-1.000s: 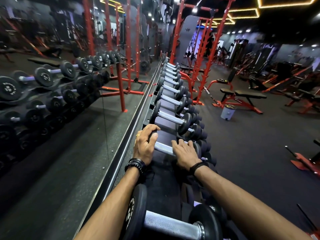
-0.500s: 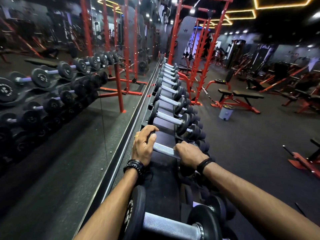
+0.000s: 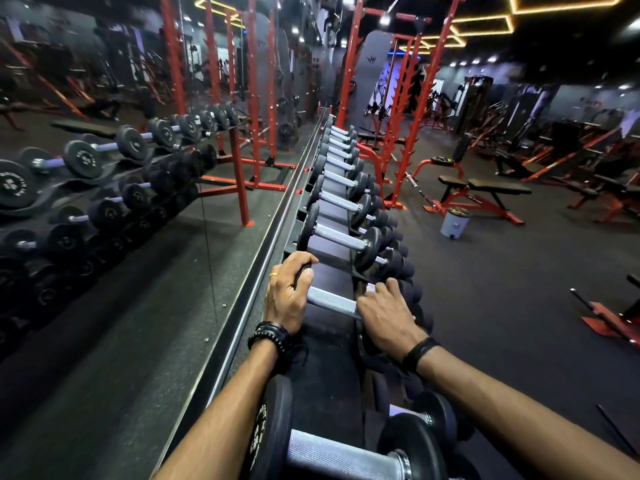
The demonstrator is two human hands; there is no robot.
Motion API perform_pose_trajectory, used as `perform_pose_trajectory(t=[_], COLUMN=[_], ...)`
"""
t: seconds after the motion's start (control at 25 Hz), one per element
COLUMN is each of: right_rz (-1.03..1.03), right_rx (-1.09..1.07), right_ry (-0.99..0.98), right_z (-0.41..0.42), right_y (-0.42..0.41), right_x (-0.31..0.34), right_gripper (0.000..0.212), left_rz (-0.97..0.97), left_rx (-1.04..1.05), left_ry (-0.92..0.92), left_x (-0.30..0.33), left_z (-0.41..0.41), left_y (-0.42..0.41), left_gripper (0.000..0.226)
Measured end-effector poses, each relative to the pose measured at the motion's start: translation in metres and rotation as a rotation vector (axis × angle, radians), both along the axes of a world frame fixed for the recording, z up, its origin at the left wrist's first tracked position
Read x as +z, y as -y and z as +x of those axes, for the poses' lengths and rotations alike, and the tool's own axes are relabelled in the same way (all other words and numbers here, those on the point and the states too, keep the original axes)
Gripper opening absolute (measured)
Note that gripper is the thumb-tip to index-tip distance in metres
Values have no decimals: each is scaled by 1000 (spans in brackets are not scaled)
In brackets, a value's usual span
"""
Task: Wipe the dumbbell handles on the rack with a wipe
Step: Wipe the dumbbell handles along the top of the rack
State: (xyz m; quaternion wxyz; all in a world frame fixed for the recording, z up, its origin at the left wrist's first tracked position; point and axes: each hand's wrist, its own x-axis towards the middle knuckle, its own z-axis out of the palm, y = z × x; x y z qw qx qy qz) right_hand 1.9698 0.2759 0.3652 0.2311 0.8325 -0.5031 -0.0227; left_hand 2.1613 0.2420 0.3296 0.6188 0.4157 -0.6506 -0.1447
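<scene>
Closest to the camera lies a dumbbell (image 3: 332, 455) with a thick knurled metal handle and round black rubber heads, resting across the rack (image 3: 325, 368), whose top is a dark matte pad. Both bare forearms reach over it.

The left hand (image 3: 289, 296), with a gold ring and a stack of black beaded bracelets at the wrist, grips the left black head of the next dumbbell (image 3: 330, 301), fingers curled over its rim. The right hand (image 3: 389, 318), a thin black band at its wrist, is curled around the right end of that dumbbell's knurled silver handle; a small pale patch shows between its fingers, possibly the wipe (image 3: 370, 289), though too little is visible to be sure.

Beyond the hands a long row of dumbbells (image 3: 341, 237) runs away along the rack, each with a grey textured bar between black discs, shrinking toward the far end. A second, lower tier of heads shows along the rack's right edge.

To the left, a wall mirror (image 3: 121, 237) with a metal rail at its base reflects more dumbbells and red frames. The floor (image 3: 502, 306) is dark speckled rubber. On the right stand a red-framed bench (image 3: 485, 190) with black padding, a small pale bin (image 3: 454, 223) beside it, and red steel racks (image 3: 398, 133) under angular orange ceiling light strips.
</scene>
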Motion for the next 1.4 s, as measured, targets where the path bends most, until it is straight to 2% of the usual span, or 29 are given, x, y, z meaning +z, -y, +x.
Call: perform_pose_trajectory(t=[0.04, 0.12, 0.2, 0.28, 0.36, 0.44, 0.68, 0.76, 0.88, 0.96, 1.08, 1.2, 1.24, 1.32, 1.4], right_rz=[39, 165, 309, 261, 136, 133, 535, 475, 181, 101, 198, 318, 316, 263, 201], right_rx=[-37, -115, -160, -123, -79, -85, -157, -144, -108, -115, -136, -102, -72, -48, -78], right_ry=[-17, -33, -4, -34, -71, -68, 30, -5, 15, 50, 253, 716, 858, 1046, 1138], right_z=[0, 3, 10, 14, 11, 7, 17, 19, 11, 4, -7, -35, -45, -63, -76], right_y=[-3, 4, 11, 8, 0, 2, 44, 42, 21, 6, -11, -28, -34, -51, -64], right_x=[1, 6, 16, 16, 12, 15, 26, 22, 14, 19, 44, 64, 67, 73, 77], right_gripper=[25, 38, 36, 26, 24, 24, 27, 25, 22, 20, 17, 18, 19, 19, 17], left_rz=[-6, 5, 21, 28, 1, -10, 6, 17, 3, -5, 30, 221, 317, 517, 603], left_rx=[7, -15, -17, -19, -9, -9, 8, 15, 9, -8, -20, -38, -14, 101, 193], left_ry=[3, 0, -1, -2, -2, 4, 13, 24, 21, 13, -2, 14, 70, 378, 650], left_x=[1, 0, -1, -1, 0, 3, 5, 3, 2, 5, 5, 13, 19, 38, 59], left_z=[0, 0, 1, 2, 1, 0, -1, 0, 0, -1, 0, 2, 2, 1, -7], left_y=[0, 3, 2, 1, -1, -2, -5, -4, -2, -3, -2, -5, -8, -18, -33], left_gripper=[28, 28, 28, 28, 28, 30, 36, 36, 35, 36, 35, 37, 41, 45, 47])
